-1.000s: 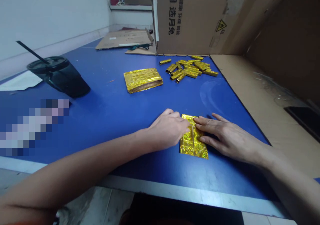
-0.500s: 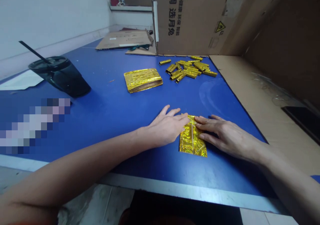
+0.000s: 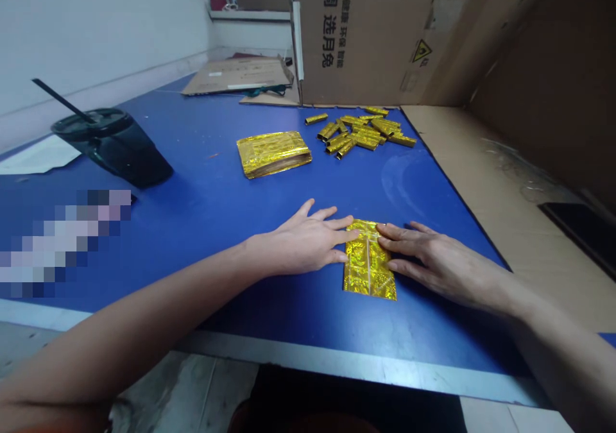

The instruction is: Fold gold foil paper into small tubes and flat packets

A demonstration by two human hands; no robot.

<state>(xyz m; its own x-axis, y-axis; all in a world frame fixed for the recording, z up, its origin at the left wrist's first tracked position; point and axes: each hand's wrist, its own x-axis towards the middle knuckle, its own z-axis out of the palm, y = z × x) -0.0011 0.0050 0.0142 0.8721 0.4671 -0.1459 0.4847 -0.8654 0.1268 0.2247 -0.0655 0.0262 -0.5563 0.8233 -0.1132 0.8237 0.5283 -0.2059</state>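
A shiny gold sheet [image 3: 369,266] with folded creases lies flat on the blue table [image 3: 269,311], one seam running down its middle. My left hand [image 3: 308,240] is spread, its fingertips on the sheet's upper left edge. On the right side, my right hand [image 3: 423,253] rests with fingers extended, fingertips touching the sheet's upper right part. Behind them sits a stack of gold sheets [image 3: 274,153]. Several small gold folded tubes [image 3: 368,133] form a loose pile further back to the right.
At the left stands a dark cup [image 3: 128,147] with a straw, near a white paper [image 3: 41,156] and a blurred-out object [image 3: 62,244]. Flat cardboard [image 3: 235,76] lies at the back, and a large cardboard box [image 3: 375,42] rises behind the tubes.
My left hand has slid left, uncovering more of the sheet's left side, and its fingers are more spread. My right hand has barely moved.
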